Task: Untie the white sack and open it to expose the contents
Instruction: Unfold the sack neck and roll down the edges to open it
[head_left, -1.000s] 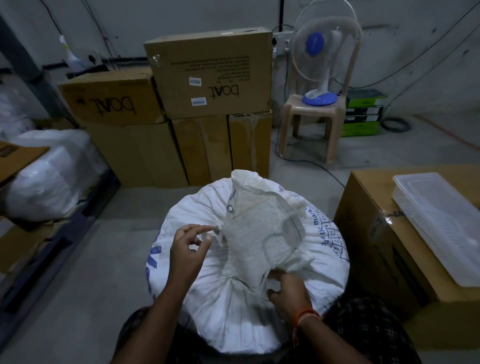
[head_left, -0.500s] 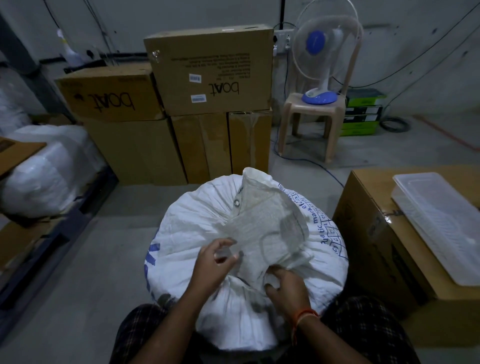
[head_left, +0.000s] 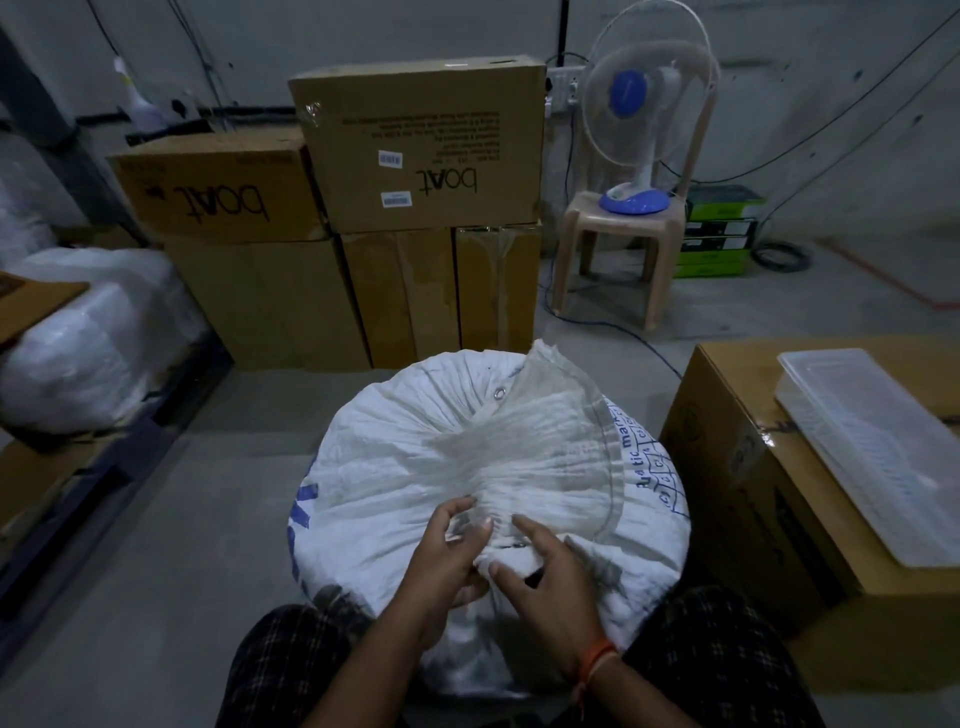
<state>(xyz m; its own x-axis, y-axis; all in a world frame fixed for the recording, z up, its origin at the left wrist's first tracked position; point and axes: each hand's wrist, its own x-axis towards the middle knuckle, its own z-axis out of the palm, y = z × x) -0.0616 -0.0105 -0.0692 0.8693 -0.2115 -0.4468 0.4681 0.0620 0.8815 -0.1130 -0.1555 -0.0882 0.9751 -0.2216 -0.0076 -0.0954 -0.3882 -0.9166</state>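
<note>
A full white woven sack (head_left: 395, 457) with blue print stands on the floor between my knees. Its gathered neck fans out as a loose flap (head_left: 550, 431) lying over the top toward the right. Both hands work at the bunched knot near the sack's front. My left hand (head_left: 447, 561) pinches the gathered fabric between thumb and fingers. My right hand (head_left: 545, 577), with an orange thread on the wrist, grips the bunch from the right side. The sack is closed and its contents are hidden.
Stacked cardboard boxes (head_left: 415, 156) stand behind the sack. A cardboard box (head_left: 737, 467) with a clear plastic tray (head_left: 872, 452) sits close on the right. A fan on a plastic chair (head_left: 639, 223) is at back right. White wrapped bundles (head_left: 88, 338) lie left.
My left hand came down from above the sack to the gathered neck and pinched it. The upright flap has dropped flatter over the sack. My right hand stayed at the knot.
</note>
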